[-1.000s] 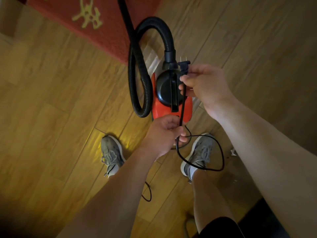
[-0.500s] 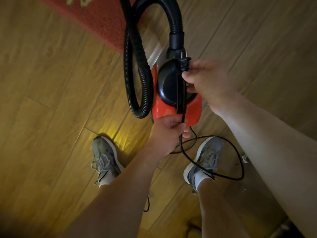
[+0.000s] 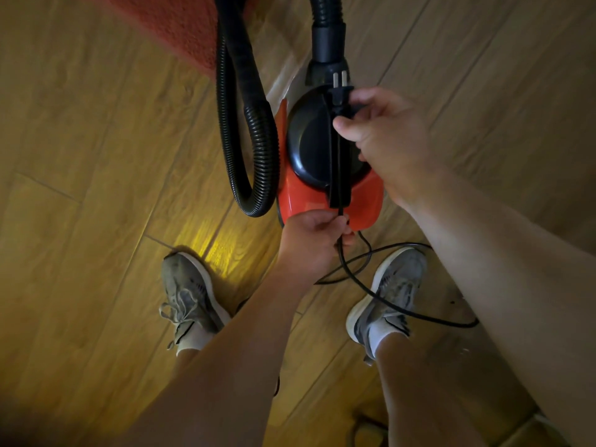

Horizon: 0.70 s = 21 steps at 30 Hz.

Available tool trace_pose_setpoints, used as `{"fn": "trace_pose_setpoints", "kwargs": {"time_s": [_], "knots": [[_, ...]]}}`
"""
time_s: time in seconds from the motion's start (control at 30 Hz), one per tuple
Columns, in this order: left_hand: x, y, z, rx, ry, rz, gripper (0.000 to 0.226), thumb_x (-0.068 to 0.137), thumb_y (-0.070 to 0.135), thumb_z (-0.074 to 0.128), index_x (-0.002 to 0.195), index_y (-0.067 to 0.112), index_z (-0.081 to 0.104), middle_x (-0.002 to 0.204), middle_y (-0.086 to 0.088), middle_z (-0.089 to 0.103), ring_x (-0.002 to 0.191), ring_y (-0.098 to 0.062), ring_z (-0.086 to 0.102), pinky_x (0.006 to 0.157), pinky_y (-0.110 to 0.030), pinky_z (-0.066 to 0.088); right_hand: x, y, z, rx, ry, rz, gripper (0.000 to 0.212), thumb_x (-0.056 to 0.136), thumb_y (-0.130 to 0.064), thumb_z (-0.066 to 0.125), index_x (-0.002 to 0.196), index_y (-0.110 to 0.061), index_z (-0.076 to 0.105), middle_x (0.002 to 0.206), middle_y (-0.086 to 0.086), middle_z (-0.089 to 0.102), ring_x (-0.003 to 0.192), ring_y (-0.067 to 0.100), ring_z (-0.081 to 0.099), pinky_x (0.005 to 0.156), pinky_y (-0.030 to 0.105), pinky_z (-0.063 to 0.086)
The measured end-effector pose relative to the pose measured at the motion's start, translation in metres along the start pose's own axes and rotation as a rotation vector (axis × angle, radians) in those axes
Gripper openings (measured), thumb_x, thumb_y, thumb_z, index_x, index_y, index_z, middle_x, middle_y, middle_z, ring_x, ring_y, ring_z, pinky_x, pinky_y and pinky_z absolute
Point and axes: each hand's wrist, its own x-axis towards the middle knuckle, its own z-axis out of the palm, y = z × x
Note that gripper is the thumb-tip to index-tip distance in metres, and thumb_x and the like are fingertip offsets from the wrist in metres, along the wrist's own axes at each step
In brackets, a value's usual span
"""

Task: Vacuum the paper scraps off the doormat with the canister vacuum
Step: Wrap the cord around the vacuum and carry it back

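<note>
A red canister vacuum [image 3: 322, 201] with a black domed top is seen standing on the wooden floor [image 3: 80, 140], just in front of the person. Its black ribbed hose [image 3: 261, 140] is looped down along the left side of the body and is carried up out of the top of the picture, and another run of it is joined to the collar at the vacuum's far end. The plug [image 3: 340, 98] of the black cord [image 3: 387, 306] is pinched between the thumb and curled fingers [image 3: 364, 98] of the right hand [image 3: 390, 140], above the far end of the dome, with its two metal pins pointed away from the person. From the plug the cord is drawn taut along the black handle [image 3: 338, 175] down to the left hand [image 3: 312, 243], whose fingers [image 3: 325, 222] are closed round it at the near edge of the red body. Below that hand the cord is let fall in a loose loop on the floor and is laid across the right shoe [image 3: 393, 285]. The left shoe [image 3: 187, 291] is planted beside a yellow patch of light on the boards. A corner of the red doormat [image 3: 180, 24] is shown at the top left, beyond the vacuum, with the hose passing across its edge; whether scraps lie on it cannot be told
</note>
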Motion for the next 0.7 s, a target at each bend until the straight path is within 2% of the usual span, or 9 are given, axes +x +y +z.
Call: {"fn": "trace_pose_setpoints", "kwargs": {"time_s": [0.23, 0.37, 0.43, 0.5, 0.6, 0.63, 0.7], "knots": [[0.006, -0.004, -0.002, -0.017, 0.002, 0.007, 0.014, 0.098, 0.0, 0.059, 0.089, 0.004, 0.07, 0.076, -0.006, 0.067, 0.066, -0.015, 0.067, 0.069, -0.027, 0.062, 0.008, 0.01, 0.004, -0.016, 0.014, -0.034, 0.025, 0.082, -0.009, 0.078, 0.093, -0.028, 0.066, 0.075, -0.015, 0.056, 0.065, -0.004, 0.059, 0.057, 0.011, 0.044], [0.006, -0.003, -0.004, -0.029, -0.013, 0.011, 0.017, 0.097, -0.002, 0.059, 0.086, 0.006, 0.069, 0.071, -0.002, 0.069, 0.064, -0.013, 0.067, 0.067, -0.024, 0.061, 0.01, 0.017, 0.007, 0.01, 0.051, -0.043, 0.03, 0.082, -0.01, 0.078, 0.092, -0.029, 0.057, 0.077, -0.012, 0.055, 0.072, 0.001, 0.059, 0.072, 0.018, 0.05], [0.006, -0.003, -0.006, -0.024, -0.018, 0.022, 0.021, 0.097, -0.003, 0.059, 0.082, 0.009, 0.069, 0.067, 0.001, 0.07, 0.061, -0.01, 0.068, 0.066, -0.022, 0.06, 0.009, 0.021, 0.006, 0.009, 0.068, 0.001, 0.025, 0.084, -0.02, 0.077, 0.094, -0.028, 0.055, 0.078, -0.012, 0.057, 0.076, 0.003, 0.061, 0.075, 0.019, 0.049], [0.007, -0.002, -0.008, -0.01, -0.021, 0.036, 0.023, 0.096, -0.003, 0.06, 0.081, 0.011, 0.07, 0.066, 0.004, 0.071, 0.06, -0.008, 0.068, 0.066, -0.021, 0.059, 0.006, 0.024, 0.007, -0.057, 0.041, 0.039, 0.012, 0.09, -0.03, 0.072, 0.092, -0.024, 0.062, 0.084, -0.01, 0.065, 0.083, 0.006, 0.066, 0.076, 0.023, 0.051], [0.008, 0.0, -0.012, 0.058, -0.016, 0.044, 0.022, 0.093, 0.0, 0.066, 0.079, 0.016, 0.072, 0.072, 0.0, 0.073, 0.068, -0.012, 0.069, 0.078, -0.034, 0.061, 0.003, 0.024, 0.012, -0.129, 0.037, 0.015, 0.021, 0.097, -0.033, 0.063, 0.086, -0.017, 0.072, 0.084, -0.001, 0.073, 0.083, 0.01, 0.069, 0.076, 0.029, 0.056], [0.008, 0.001, -0.015, 0.09, -0.007, 0.039, 0.02, 0.091, 0.001, 0.069, 0.08, 0.018, 0.073, 0.078, -0.005, 0.074, 0.073, -0.016, 0.07, 0.083, -0.04, 0.06, 0.003, 0.023, 0.013, -0.14, 0.057, 0.004, 0.025, 0.098, -0.033, 0.061, 0.08, -0.017, 0.071, 0.079, 0.0, 0.071, 0.078, 0.01, 0.068, 0.073, 0.029, 0.055], [0.01, 0.004, -0.024, 0.164, 0.02, 0.057, 0.015, 0.084, 0.012, 0.077, 0.077, 0.025, 0.075, 0.085, -0.01, 0.075, 0.081, -0.025, 0.071, 0.084, -0.043, 0.06, 0.002, 0.024, 0.016, -0.187, 0.089, -0.003, 0.036, 0.098, -0.037, 0.059, 0.069, -0.015, 0.064, 0.068, 0.002, 0.063, 0.066, 0.012, 0.062, 0.065, 0.03, 0.05]]}}
